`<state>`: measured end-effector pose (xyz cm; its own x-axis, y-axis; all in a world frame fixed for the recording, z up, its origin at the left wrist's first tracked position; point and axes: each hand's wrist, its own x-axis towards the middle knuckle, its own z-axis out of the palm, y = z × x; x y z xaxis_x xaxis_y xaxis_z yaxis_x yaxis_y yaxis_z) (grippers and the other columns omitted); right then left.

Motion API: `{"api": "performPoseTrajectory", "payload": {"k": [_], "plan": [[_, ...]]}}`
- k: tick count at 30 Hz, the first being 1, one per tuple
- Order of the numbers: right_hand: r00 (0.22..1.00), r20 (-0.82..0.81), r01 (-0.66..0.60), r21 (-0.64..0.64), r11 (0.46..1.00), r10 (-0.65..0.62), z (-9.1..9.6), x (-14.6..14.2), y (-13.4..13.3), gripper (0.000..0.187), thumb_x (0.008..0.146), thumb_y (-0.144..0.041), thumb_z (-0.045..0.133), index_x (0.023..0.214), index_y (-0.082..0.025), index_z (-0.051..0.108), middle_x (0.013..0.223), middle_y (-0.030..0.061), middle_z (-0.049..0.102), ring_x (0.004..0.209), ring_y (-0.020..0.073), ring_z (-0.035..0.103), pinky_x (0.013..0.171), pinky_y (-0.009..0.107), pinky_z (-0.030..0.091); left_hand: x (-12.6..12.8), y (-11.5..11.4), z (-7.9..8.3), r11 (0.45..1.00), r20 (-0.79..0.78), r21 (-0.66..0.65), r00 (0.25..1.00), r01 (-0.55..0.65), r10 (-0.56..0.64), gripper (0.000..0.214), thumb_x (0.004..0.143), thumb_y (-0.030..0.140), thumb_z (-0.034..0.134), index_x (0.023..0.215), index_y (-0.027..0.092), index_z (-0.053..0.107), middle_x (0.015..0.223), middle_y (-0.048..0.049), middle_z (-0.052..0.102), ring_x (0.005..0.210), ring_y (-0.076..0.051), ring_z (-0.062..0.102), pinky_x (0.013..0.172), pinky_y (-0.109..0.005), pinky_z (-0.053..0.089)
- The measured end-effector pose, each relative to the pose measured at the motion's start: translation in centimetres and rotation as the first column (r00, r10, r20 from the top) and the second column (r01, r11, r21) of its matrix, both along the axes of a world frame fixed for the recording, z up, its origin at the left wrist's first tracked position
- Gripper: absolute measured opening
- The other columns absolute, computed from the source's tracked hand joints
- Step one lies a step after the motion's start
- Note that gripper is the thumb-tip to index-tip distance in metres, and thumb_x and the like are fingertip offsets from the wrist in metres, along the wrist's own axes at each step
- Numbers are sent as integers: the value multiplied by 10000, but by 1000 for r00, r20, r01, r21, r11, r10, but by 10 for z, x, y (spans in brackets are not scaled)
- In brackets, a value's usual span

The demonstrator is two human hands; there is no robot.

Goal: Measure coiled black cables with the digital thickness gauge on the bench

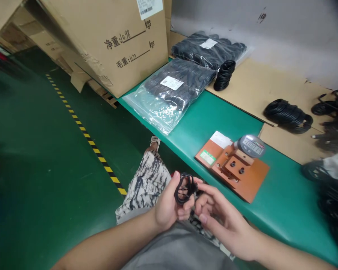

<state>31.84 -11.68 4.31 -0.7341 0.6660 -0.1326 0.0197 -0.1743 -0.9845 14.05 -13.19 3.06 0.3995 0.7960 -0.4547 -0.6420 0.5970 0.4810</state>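
Note:
A small coil of black cable (pixel 183 189) sits in my left hand (pixel 169 202), with the thumb over its near left side and the fingers curled beneath. Just to the right, my right hand (pixel 222 217) has its fingers bent and its thumb apart from them. Its index fingertip reaches the dark bundled part at the coil's right side; whether it presses on it I cannot tell. Both hands are above my lap, in front of the bench edge. Beyond them on the bench stands an orange gauge fixture (pixel 242 172) with a round digital indicator (pixel 250 146).
On the green bench (pixel 214 108) lie two clear bags of coiled cables (pixel 180 80) (pixel 208 52). Loose black coils (pixel 224 75) (pixel 288 115) rest on cardboard, with more cables (pixel 335 198) at right. A large carton (pixel 115 48) stands at the back left.

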Motion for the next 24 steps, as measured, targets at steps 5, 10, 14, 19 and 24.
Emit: {"api": "performPoseTrajectory", "payload": {"k": [5, 10, 14, 19, 24], "plan": [[995, 87, -73, 265, 961, 52, -3, 2, 3, 593, 977, -177, 469, 1498, -324, 228, 964, 43, 600, 756, 131, 570, 663, 244, 489, 4, -2, -1, 999, -75, -44, 997, 30, -33, 682, 867, 734, 348, 1149, 149, 558, 487, 55, 414, 362, -56, 228, 351, -162, 213], [992, 123, -45, 490, 870, -18, -11, 3, 6, 586, 968, -107, 435, 1500, -259, 242, 939, 46, 657, 805, 152, 630, 751, 276, 511, 9, -3, -5, 996, -115, -62, 991, 59, -66, 657, 806, 761, 457, 1025, 152, 574, 519, 45, 441, 380, -54, 266, 361, -164, 242], [990, 57, 101, 372, 923, -131, -7, 1, 1, 387, 999, -128, 413, 1359, -266, 384, 921, 30, 676, 816, 136, 662, 744, 243, 527, 11, -4, -4, 996, -83, -31, 993, 87, -89, 644, 810, 759, 454, 898, 135, 588, 521, 32, 442, 387, -54, 283, 366, -170, 251], [980, -69, 193, 129, 973, -185, 1, -2, -1, 116, 1028, -169, 397, 1045, -231, 495, 831, 24, 709, 717, 120, 674, 626, 208, 511, 10, -6, -4, 985, -51, 99, 989, 142, -137, 676, 839, 714, 459, 1091, 103, 603, 589, 2, 503, 421, -69, 359, 390, -175, 315], [975, -73, 214, 37, 976, -211, -1, -3, -1, 123, 1006, -188, 479, 888, -214, 454, 734, 10, 694, 652, 124, 677, 586, 207, 510, 7, -9, -8, 962, -51, 185, 980, 200, -193, 614, 878, 613, 502, 1198, 95, 582, 642, -9, 508, 455, -65, 375, 415, -171, 343]]}}
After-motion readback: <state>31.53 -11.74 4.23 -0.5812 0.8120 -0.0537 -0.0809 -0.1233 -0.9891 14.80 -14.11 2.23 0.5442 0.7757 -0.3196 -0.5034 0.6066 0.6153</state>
